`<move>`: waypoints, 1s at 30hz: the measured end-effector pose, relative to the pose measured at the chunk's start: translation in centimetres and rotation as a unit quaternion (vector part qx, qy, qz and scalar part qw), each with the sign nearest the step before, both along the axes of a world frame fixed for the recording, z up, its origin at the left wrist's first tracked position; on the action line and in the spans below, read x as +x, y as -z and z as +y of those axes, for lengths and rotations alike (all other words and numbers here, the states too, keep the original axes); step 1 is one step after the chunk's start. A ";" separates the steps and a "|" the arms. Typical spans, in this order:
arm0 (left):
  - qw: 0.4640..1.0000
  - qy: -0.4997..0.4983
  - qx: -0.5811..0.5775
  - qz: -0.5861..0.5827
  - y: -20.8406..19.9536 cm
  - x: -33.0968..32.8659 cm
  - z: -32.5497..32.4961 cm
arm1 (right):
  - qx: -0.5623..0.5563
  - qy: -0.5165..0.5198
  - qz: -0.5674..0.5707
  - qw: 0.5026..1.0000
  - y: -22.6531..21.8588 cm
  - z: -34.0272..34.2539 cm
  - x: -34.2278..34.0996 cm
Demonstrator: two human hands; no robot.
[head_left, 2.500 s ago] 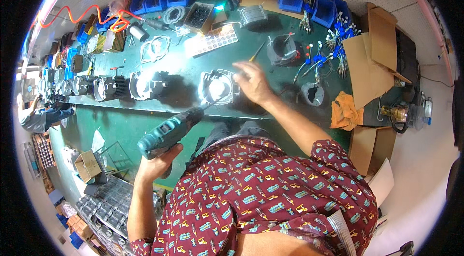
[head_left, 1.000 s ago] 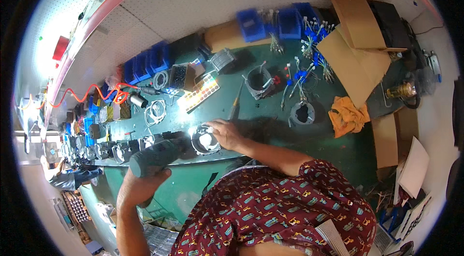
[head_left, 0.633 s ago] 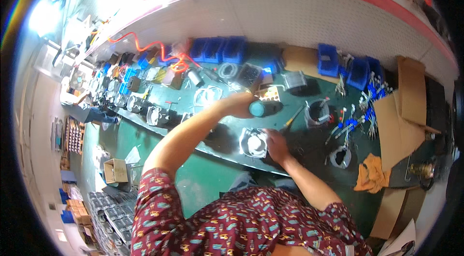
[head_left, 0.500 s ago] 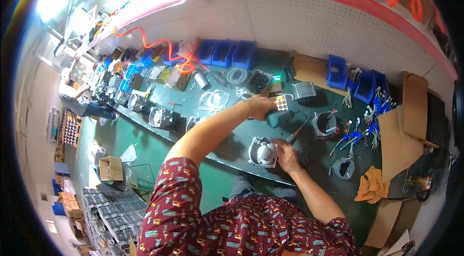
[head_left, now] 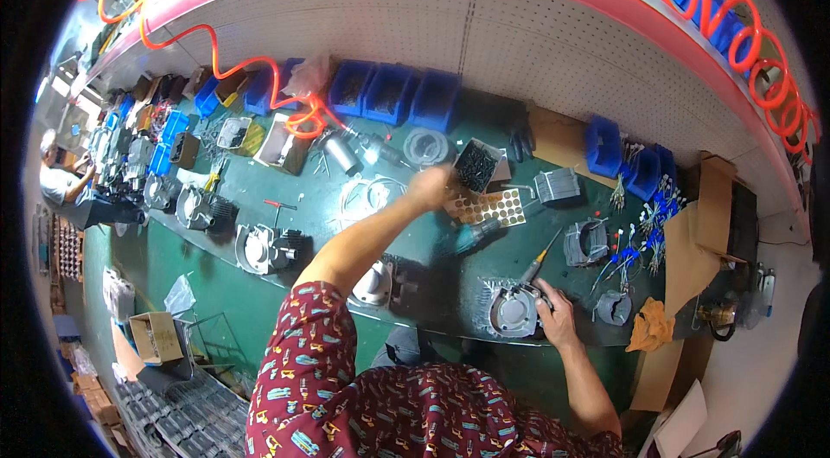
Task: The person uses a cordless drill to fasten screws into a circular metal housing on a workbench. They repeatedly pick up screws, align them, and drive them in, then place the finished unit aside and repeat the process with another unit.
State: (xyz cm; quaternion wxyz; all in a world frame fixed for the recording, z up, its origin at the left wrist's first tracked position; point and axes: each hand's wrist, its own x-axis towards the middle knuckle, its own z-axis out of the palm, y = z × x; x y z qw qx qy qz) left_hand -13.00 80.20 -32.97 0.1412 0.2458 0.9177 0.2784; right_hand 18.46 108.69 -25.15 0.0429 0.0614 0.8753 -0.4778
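Note:
My left hand [head_left: 434,188] reaches far over the bench, beside an open box of small dark screws [head_left: 477,166]. Its fingers are blurred, so what they hold, if anything, cannot be made out. My right hand [head_left: 556,317] grips the right edge of a grey cast-metal housing [head_left: 513,313] with cooling fins, resting near the bench's front edge. A teal power drill [head_left: 475,235] lies between the hands. Beneath the screw box is a sheet of round gold-brown stickers [head_left: 491,207]. Just above the right hand lies a screwdriver with a yellow handle [head_left: 541,257].
More metal housings [head_left: 259,248] line the bench to the left. Blue bins [head_left: 435,101] stand along the back. At right are blue-tipped wires [head_left: 648,229], an orange cloth [head_left: 651,326] and cardboard [head_left: 692,255]. Red coiled hose [head_left: 303,122] hangs down. Another person [head_left: 71,185] works far left.
The whole view has shifted. My left hand has moved away from the drill to the screw box's side. My right hand stays on the housing, which now shows its fins.

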 end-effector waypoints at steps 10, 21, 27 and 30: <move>0.758 -0.617 0.143 -0.156 8.5 -10.9 -10.6 | 0.064 0.166 0.051 0.983 0.6 -2.6 1.6; 0.821 -0.558 -0.003 -0.125 5.2 -10.9 -11.0 | 0.097 0.215 0.038 0.971 -0.1 -5.0 2.9; 0.809 -0.550 0.072 -0.192 7.3 -11.0 -11.5 | 0.086 0.256 0.005 0.963 -0.4 -6.1 2.6; 0.806 -0.542 0.106 -0.212 6.3 -11.2 -10.8 | 0.093 0.262 -0.002 0.961 0.0 -5.9 3.2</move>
